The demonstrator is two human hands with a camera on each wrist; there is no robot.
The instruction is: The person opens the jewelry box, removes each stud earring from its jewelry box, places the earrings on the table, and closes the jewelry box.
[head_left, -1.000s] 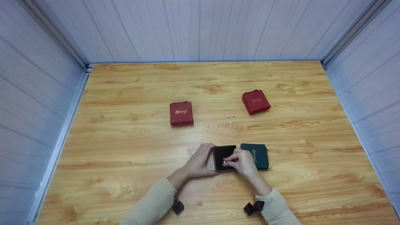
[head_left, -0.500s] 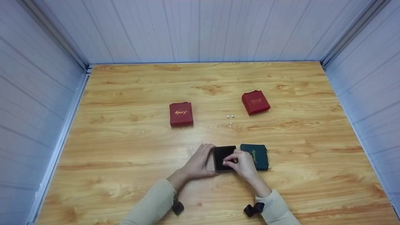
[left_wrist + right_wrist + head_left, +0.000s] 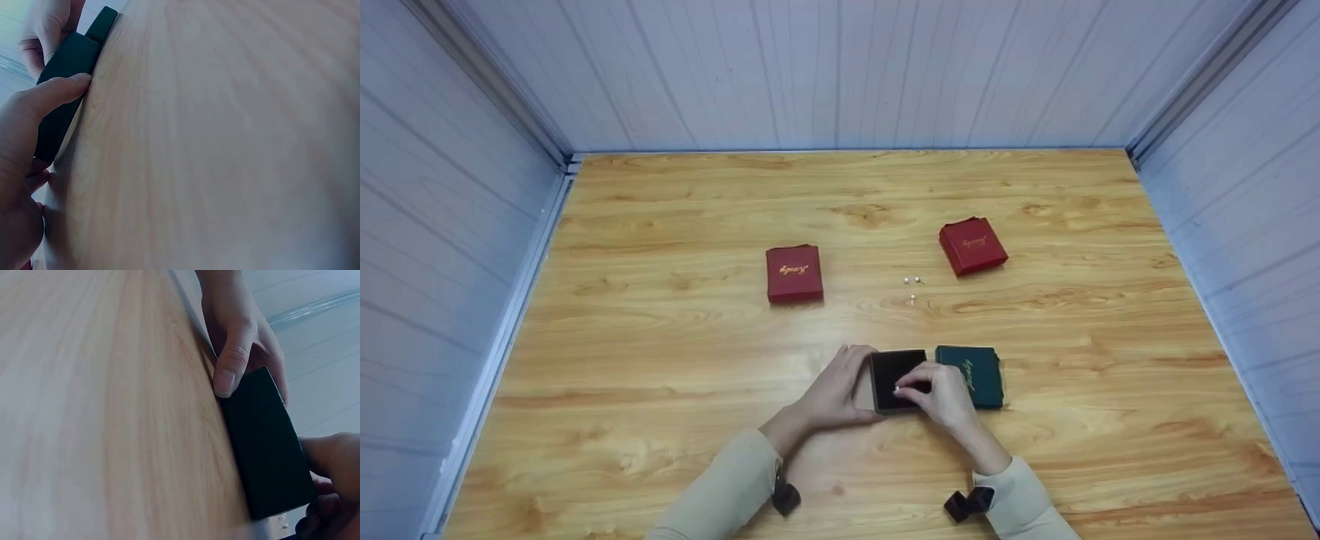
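In the head view my left hand grips the left side of an open jewelry box with a black lining. The left wrist view shows the thumb laid along the box's dark green outer wall. Over the lining my right hand pinches a tiny white stud earring between thumb and index finger. Whether the stud's post is in the lining cannot be seen. Just right of the box, partly behind the right hand, lies the dark green lid with gold lettering.
A red jewelry box lies shut at centre left of the wooden table. Another red box sits turned at an angle farther right. Between them lie white stud earrings. Pale panel walls border the back and sides.
The right hand's knuckles dip slightly while its fingertips stay at the same spot over the lining. The left hand and the box keep their place.
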